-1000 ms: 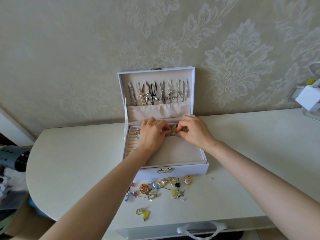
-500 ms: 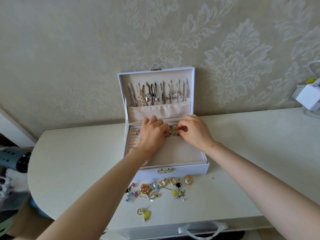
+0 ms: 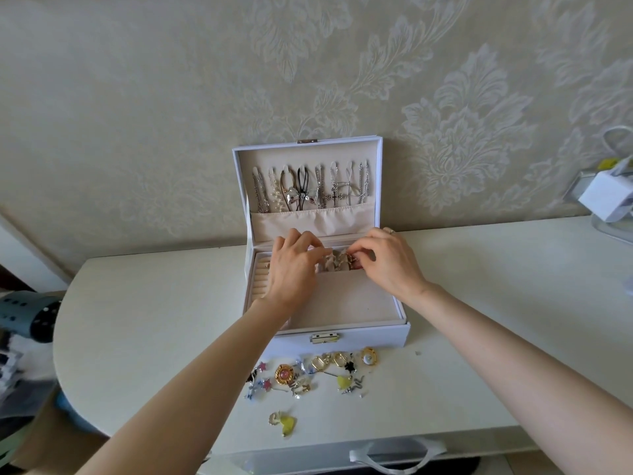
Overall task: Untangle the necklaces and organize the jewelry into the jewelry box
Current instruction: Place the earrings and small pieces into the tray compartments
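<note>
So we're maybe halfway: necklaces (image 3: 308, 190) hang sorted in the jewelry box (image 3: 370, 339) lid, our left hand (image 3: 291, 269) and right hand (image 3: 394, 265) pinch a gold-and-silver piece (image 3: 337, 262) in its back compartment, and the loose earrings and charms (image 3: 284, 373) wait on the counter (image 3: 154, 320) in front.
</note>
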